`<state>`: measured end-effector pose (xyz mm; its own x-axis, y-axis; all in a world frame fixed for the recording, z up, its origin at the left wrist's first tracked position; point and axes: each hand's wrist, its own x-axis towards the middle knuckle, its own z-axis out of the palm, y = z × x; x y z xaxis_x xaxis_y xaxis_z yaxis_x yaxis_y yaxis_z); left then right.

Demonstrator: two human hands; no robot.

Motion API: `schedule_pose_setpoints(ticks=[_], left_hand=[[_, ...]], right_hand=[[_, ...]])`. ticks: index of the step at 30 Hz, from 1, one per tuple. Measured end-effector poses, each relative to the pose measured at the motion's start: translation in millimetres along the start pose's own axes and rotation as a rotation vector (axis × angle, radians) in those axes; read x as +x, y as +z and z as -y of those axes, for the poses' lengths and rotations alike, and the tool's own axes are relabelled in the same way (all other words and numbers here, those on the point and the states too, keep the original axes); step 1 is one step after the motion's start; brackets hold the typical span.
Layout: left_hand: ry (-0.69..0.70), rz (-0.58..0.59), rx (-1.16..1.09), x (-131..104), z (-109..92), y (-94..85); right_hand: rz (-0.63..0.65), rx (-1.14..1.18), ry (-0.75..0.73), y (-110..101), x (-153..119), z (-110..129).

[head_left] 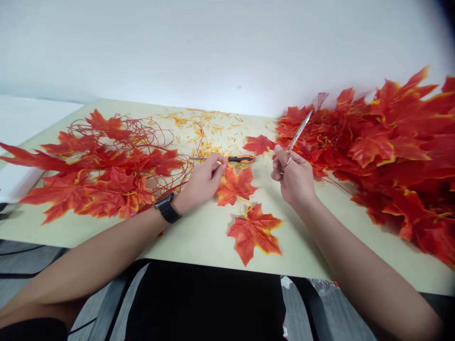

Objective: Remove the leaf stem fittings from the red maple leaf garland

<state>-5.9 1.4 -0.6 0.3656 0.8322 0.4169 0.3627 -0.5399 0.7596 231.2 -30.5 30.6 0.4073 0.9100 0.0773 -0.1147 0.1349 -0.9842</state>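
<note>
Pale wall [199, 57] behind yellowish table [199, 244]; grey streaked floor [344, 312] below.

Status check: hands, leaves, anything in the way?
Left hand pinching at upper leaf; right hand holding scissors. Lower leaf lying on table. Possible obstruction: orange-and-black tool just beyond upper leaf.

Looks like thin, veined cloth or plastic with a faint sheen on the artificial maple leaves [255, 232], hard to tell which. Shines as smooth, polished metal along the blades of the scissors [301, 129]. Appears smooth and plastic on the screwdriver handle [235, 159]. Looks smooth and matt across the bench [199, 241] and wall [177, 52], rubbery on the watch strap [171, 214], soft and matt on the cloth garment [206, 303], wood-grained on the floor [21, 262].
</note>
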Motion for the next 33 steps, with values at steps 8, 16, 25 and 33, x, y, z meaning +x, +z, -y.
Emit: schedule_pose_setpoints(ticks=[8, 16, 25, 33], left_hand=[[-0.010, 0.005, -0.042, -0.2, 3.2, 0.5], [-0.020, 0.008, -0.071, -0.3, 4.6, 0.8], [-0.046, -0.001, -0.121, 0.2, 5.5, 1.7], [-0.044, 0.008, -0.124, -1.2, 5.9, 1.3]], right_hand=[[0.051, 0.008, 0.055, -3.2, 3.4, -5.2], [0.100, -0.080, 0.078, 2.1, -7.7, -2.1], [0.097, 0.001, 0.112, 3.1, -7.3, -1.3], [0.113, 0.050, 0.112, 3.1, -6.5, 1.0]])
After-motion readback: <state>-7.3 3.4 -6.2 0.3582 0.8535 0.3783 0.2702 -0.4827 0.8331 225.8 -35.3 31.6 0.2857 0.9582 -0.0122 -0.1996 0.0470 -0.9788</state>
